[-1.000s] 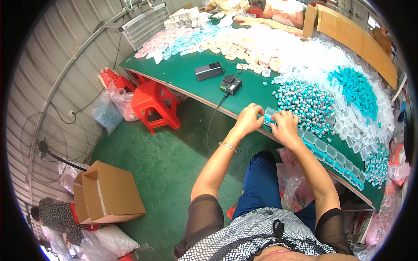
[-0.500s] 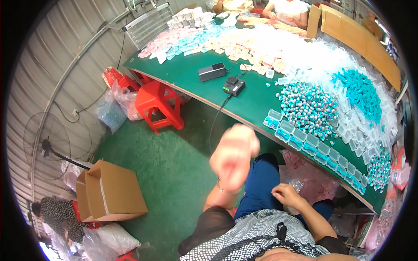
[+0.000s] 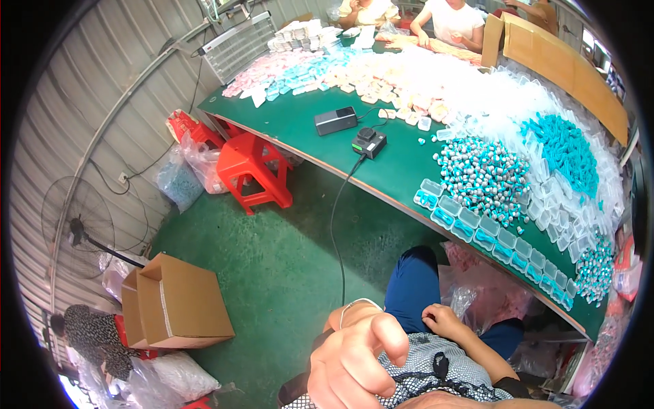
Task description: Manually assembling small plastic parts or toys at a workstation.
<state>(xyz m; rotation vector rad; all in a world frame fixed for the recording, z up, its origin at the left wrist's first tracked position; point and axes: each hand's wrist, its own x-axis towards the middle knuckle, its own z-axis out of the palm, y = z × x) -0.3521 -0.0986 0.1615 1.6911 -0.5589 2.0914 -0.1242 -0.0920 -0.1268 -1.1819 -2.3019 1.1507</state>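
Note:
My left hand (image 3: 354, 361) is raised close to the camera at the bottom, blurred, fingers curled with nothing visible in them. My right hand (image 3: 443, 319) rests loosely closed on my lap beside my blue trouser leg (image 3: 409, 286). Both hands are well away from the green table (image 3: 395, 177). Along its near edge runs a row of small clear boxes (image 3: 490, 235) with teal pieces inside. Behind them lie a heap of grey-and-teal pieces (image 3: 480, 170), a teal heap (image 3: 562, 146) and loose clear boxes (image 3: 565, 204).
A black device (image 3: 368, 142) with a cable hanging off the table, and a black box (image 3: 335, 120). Red stools (image 3: 252, 167) and plastic bags stand under the table. An open cardboard box (image 3: 178, 303) and a fan (image 3: 78, 228) are at left. Other people sit at the far end (image 3: 453, 20).
Both hands left the row of clear boxes at the table edge. My left hand rose toward the camera; my right hand dropped to my lap.

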